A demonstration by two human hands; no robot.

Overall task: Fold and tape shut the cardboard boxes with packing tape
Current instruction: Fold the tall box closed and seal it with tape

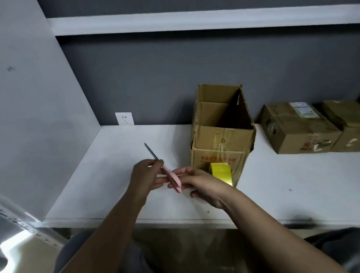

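Observation:
An open cardboard box (222, 141) stands upright on the white shelf (287, 179), its top flaps raised. A yellow roll of packing tape (221, 172) leans against the box's front wall. Pink-handled scissors (169, 174) are held over the shelf just left of the tape, blades shut and pointing up and left. My left hand (144, 176) pinches them near the blade base. My right hand (198, 183) has its fingers at the pink handles.
Two taped-shut cardboard boxes (298, 128) (352, 123) sit side by side at the back right. A wall socket (124, 118) is on the back wall at the left. A white side panel (19, 106) bounds the shelf's left; another shelf board (208, 18) runs above.

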